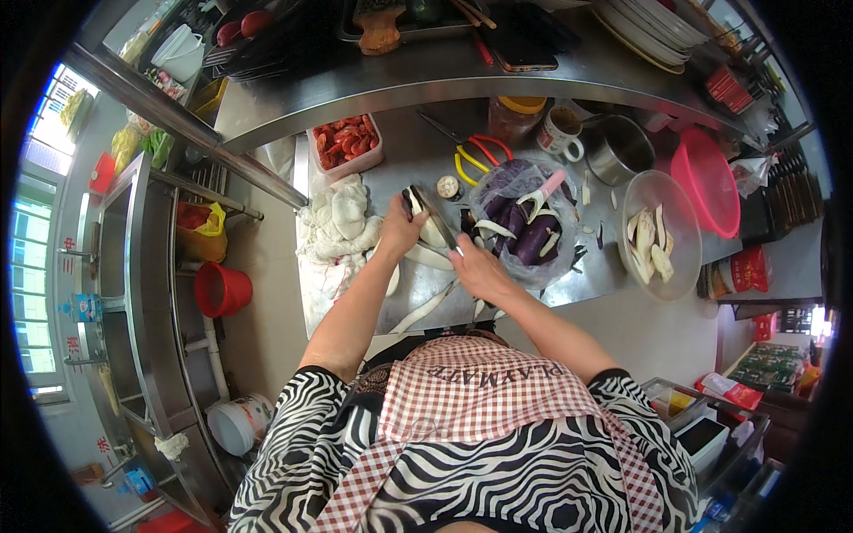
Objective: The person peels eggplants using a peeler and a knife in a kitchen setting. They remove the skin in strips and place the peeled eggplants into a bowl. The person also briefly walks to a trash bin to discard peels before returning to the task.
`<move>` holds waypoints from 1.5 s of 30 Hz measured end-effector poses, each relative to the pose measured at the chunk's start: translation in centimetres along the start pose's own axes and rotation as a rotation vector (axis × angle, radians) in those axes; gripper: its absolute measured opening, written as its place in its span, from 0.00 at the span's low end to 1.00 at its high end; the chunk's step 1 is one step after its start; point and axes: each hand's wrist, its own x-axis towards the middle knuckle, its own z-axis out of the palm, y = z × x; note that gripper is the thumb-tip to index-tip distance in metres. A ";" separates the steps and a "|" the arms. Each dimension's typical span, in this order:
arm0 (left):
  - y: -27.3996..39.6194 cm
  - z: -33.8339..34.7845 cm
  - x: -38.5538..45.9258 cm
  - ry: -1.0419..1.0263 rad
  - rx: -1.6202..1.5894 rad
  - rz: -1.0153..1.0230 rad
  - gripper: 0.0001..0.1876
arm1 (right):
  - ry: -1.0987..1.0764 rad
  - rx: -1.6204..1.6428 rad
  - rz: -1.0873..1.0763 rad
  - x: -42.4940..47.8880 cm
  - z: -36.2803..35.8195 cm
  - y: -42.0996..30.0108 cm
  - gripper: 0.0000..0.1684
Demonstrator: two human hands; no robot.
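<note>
My left hand grips a partly peeled eggplant near its dark end, over the steel table. In my right hand is a knife, its blade lying along the eggplant. Beneath them another pale peeled eggplant rests on the table. Just right, a clear plastic bag holds purple eggplants, with a pink-handled peeler on top. Farther right, cut eggplant pieces lie in a translucent bowl. An eggplant stub stands beyond the knife.
White cloths lie left, below a tub of red peppers or similar food. Scissors with red and yellow handles, a mug, a steel pot and a pink basin stand behind. A steel shelf overhangs the back.
</note>
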 end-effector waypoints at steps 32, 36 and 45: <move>1.1 -7.3 -10.9 0.126 0.090 -0.152 0.37 | 0.136 -0.121 -0.134 -0.8 -2.7 0.2 0.30; 1.1 -3.4 -11.0 0.232 0.613 -0.074 0.45 | 0.133 -0.315 -0.170 6.1 -1.0 -1.4 0.31; 6.7 -0.5 -7.7 0.069 0.633 -0.170 0.43 | 0.103 -0.274 -0.078 9.6 1.6 -3.2 0.23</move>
